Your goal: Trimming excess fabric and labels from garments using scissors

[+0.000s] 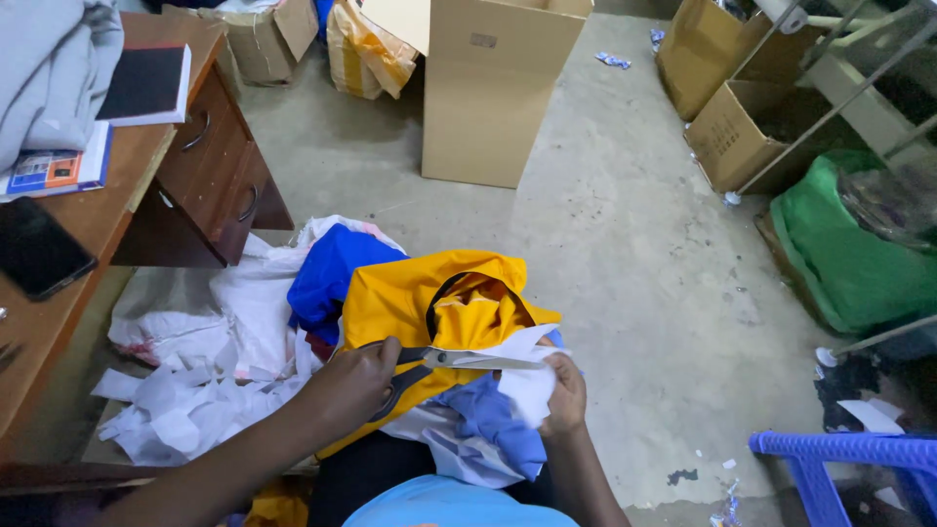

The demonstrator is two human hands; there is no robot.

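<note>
The left hand (356, 383) grips black-handled scissors (459, 361), blades pointing toward 3 o'clock into a white cloth piece (527, 376) pinched by the right hand (566, 395), over yellow fabric (410, 298).

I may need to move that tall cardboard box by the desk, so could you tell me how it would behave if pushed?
The tall cardboard box stands upright on the concrete floor, so it would probably slide rather than roll. It is taller than it is wide, so a high push might tip it. Its flaps are open but its contents are hidden, so I cannot judge its weight.
</note>
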